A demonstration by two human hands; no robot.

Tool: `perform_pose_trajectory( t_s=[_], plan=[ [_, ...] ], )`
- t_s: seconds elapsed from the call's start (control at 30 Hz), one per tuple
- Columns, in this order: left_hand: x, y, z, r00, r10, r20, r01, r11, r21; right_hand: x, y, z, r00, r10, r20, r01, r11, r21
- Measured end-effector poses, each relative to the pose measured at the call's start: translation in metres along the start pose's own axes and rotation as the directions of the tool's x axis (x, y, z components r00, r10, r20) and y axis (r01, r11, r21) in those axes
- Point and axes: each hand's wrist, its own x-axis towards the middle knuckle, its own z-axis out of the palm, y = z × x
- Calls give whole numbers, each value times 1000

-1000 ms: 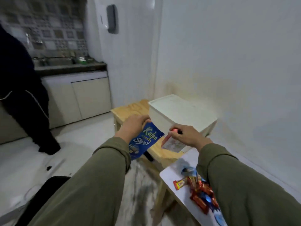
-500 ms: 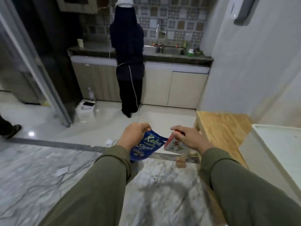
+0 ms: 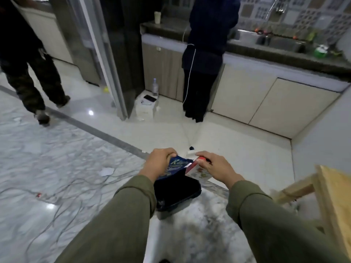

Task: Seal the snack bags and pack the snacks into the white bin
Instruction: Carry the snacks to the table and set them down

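Blue snack bag (image 3: 175, 166) crumpled, red-white packet (image 3: 197, 172) tilted

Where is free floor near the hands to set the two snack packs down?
Bare pale tile lies beyond the hands, between the grey floor strip and the cabinets. Crowded: the dark bin directly below the hands, the cables to the left, the wooden table to the right.
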Motion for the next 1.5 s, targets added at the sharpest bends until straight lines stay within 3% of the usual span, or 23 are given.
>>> perform_pose_trajectory(
  t_s=[0.37,0.5,0.63,0.8,1.07,1.27,1.5],
  plan=[
    [56,-114,94,964,-253,87,263,954,-143,152,71,111,961,-47,273,58,998,-34],
    [71,-142,127,933,-332,138,350,926,-139,184,95,144,951,-55,303,69,997,-34],
    [83,-155,147,903,-372,216,388,921,-36,199,113,162,934,1,356,61,985,-163],
    [100,-145,141,829,-417,373,359,908,216,196,112,137,911,110,398,36,939,-341],
    [149,-39,71,882,-311,355,188,921,340,177,77,10,965,105,241,-29,954,-300],
    [197,69,26,951,-118,285,15,941,339,150,60,-104,990,137,33,-118,937,-330],
    [231,187,12,930,184,318,-287,904,316,88,65,-206,927,255,-274,-331,900,-284]
  ],
)
